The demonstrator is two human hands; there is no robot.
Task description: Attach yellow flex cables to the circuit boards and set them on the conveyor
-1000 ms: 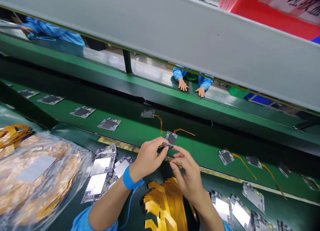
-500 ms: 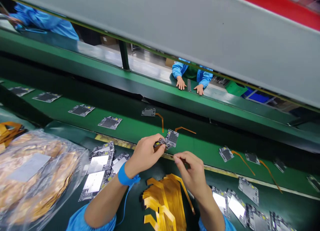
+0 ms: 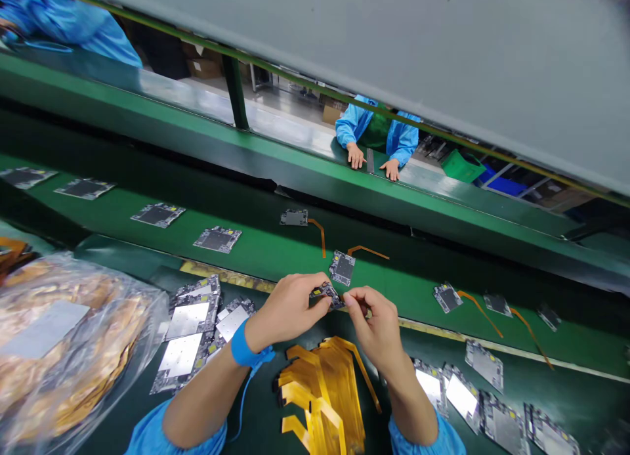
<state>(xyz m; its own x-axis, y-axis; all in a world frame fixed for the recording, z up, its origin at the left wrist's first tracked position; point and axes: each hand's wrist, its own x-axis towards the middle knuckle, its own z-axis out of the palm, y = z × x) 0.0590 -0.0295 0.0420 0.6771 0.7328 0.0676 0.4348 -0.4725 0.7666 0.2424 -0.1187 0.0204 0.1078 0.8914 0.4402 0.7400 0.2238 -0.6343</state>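
My left hand (image 3: 288, 308), with a blue wrist strap (image 3: 245, 347), pinches a small dark circuit board (image 3: 325, 292) above the near edge of the green belt (image 3: 275, 248). My right hand (image 3: 377, 327) is closed beside it, fingertips at the board's right end, pinching the end of an orange flex cable (image 3: 364, 373) that trails down toward me. Right behind the held board, another board with an orange cable (image 3: 342, 266) lies on the belt. A pile of orange flex cables (image 3: 322, 392) lies below my hands.
Stacks of boards lie at lower left (image 3: 194, 324) and lower right (image 3: 485, 402). A plastic bag of orange cables (image 3: 63, 350) sits far left. More boards ride the belt (image 3: 216, 238). Across the line, another person's two hands (image 3: 374, 163) rest on the far ledge.
My hands came together: the right hand moved up to the board's right end. The board is now held lower and nearer to me, clear of the board lying on the belt.
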